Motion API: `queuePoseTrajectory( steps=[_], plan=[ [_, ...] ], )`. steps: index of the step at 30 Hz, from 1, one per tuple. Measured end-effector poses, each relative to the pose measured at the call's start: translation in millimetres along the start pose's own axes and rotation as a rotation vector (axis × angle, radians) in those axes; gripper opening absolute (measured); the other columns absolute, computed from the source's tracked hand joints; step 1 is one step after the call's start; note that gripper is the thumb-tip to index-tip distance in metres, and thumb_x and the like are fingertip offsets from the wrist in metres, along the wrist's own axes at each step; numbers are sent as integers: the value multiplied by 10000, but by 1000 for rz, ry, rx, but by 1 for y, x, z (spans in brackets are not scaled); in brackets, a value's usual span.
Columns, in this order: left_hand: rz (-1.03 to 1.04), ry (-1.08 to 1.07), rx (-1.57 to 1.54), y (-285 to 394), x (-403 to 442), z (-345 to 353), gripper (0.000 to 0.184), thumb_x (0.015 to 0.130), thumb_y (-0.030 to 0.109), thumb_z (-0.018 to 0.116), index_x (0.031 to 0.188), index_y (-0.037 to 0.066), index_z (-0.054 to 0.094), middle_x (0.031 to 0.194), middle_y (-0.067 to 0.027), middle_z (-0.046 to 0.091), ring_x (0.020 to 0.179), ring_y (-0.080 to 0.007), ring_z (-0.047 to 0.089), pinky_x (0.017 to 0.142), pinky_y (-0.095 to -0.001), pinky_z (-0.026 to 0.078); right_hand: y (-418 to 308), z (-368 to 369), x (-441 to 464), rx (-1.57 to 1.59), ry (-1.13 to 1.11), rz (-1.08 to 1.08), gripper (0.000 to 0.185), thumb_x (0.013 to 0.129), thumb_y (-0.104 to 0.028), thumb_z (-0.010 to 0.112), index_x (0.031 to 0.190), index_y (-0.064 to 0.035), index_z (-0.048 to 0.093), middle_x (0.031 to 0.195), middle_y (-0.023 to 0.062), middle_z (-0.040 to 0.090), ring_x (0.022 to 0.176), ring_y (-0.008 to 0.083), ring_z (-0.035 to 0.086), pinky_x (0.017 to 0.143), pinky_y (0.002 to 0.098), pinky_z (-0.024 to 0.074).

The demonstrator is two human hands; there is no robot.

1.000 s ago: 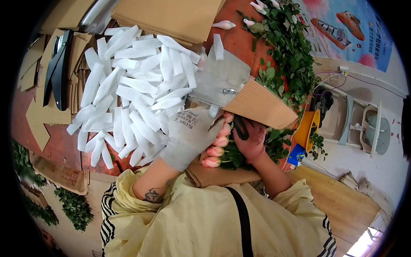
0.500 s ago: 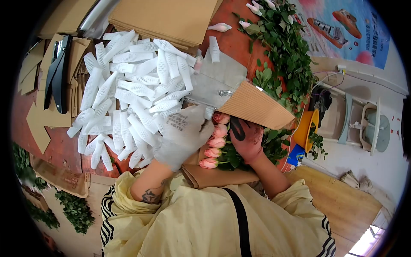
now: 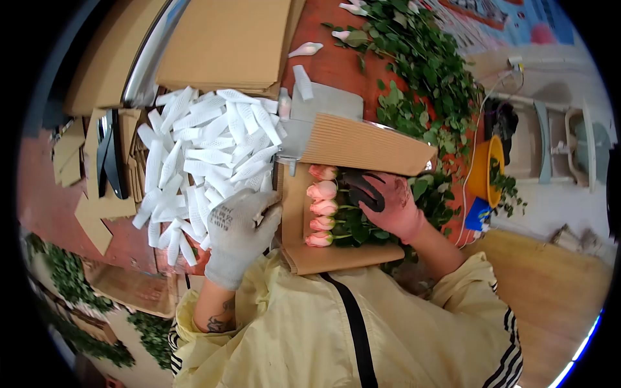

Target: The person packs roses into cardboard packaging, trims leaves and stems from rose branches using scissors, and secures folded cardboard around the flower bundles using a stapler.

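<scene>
My left hand (image 3: 242, 233), in a pale grey glove, is beside the pile of white foam mesh sleeves (image 3: 207, 149). Its thumb and fingers are apart with nothing visible between them. Several pink roses (image 3: 323, 207) lie in a column on brown corrugated cardboard (image 3: 295, 223), heads to the left and leafy stems to the right. My right hand (image 3: 385, 202), in a pink and black glove, is closed over the upper stems, close behind the top heads; the fingertips are partly hidden. A raised cardboard flap (image 3: 369, 145) stands just beyond the roses.
A grey metal plate (image 3: 333, 103) lies behind the flap. Flat cardboard stacks (image 3: 223, 42) are at the back, a black stapler (image 3: 111, 155) on the left. Leafy stems (image 3: 424, 71) cover the right side of the red table (image 3: 336, 26). A yellow bucket (image 3: 485, 171) stands beyond them.
My left hand has moved away from the top rose, left and towards my body, and its fingers have opened. My right hand stays at the stems. The camera view has shifted.
</scene>
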State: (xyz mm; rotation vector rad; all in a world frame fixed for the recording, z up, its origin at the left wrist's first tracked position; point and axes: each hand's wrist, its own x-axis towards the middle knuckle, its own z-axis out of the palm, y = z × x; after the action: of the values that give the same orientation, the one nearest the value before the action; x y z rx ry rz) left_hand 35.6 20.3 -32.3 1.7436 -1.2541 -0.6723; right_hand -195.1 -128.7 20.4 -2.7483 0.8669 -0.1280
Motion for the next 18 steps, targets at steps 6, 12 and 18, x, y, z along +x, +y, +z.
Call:
queuePoseTrajectory(
  steps=[6, 12, 18],
  plan=[
    [148, -289, 239, 10, -2, 14, 475, 722, 239, 702, 1156, 87, 583, 803, -101, 619, 729, -293, 614, 638, -388, 484, -6, -14, -8, -32, -86, -96, 314, 727, -319, 655, 988, -147, 620, 926, 54, 589, 826, 244, 602, 735, 363, 468],
    [80, -500, 404, 10, 4, 23, 800, 684, 353, 741, 1360, 111, 390, 922, -143, 635, 801, -313, 627, 673, -402, 482, 7, -10, -22, 83, -373, -41, 312, 724, -315, 668, 968, -125, 620, 952, 55, 619, 851, 242, 603, 760, 352, 464],
    [-42, -594, 398, 24, 9, 21, 802, 680, 365, 749, 1360, 120, 399, 918, -144, 642, 791, -307, 630, 674, -394, 485, 7, -6, -27, 33, -333, -79, 387, 732, -384, 646, 1028, -140, 595, 950, 46, 612, 887, 232, 601, 763, 365, 459]
  ],
)
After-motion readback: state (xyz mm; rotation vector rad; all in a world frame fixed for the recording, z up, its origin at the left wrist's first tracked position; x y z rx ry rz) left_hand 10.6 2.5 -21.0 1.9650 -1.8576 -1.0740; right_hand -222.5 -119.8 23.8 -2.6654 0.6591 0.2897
